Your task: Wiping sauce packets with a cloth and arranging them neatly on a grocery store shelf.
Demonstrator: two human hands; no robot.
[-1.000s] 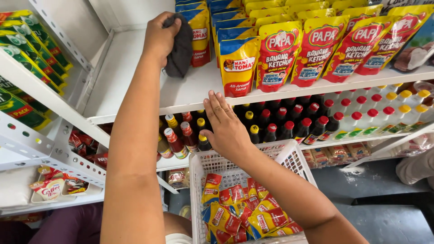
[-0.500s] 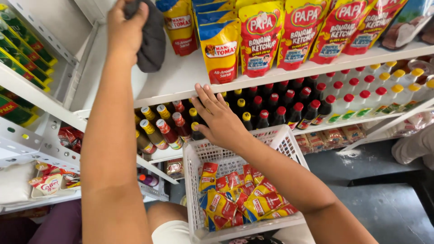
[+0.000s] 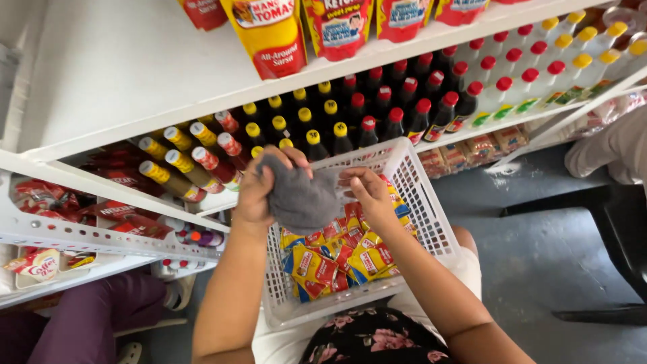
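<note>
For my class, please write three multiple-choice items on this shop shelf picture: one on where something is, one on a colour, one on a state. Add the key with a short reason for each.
1. Where is the white basket?
A. On the top shelf
B. On the person's lap, below the bottle shelf
C. On the floor

2. What colour is the cloth?
A. Grey
B. Red
C. Green

3. How is the cloth held?
A. By no hand
B. In the right hand only
C. In the left hand, with the right hand touching its edge

Key: B, it rests on the lap; A, it is plain grey; C, the left hand bunches it and the right fingers pinch its edge.
</note>
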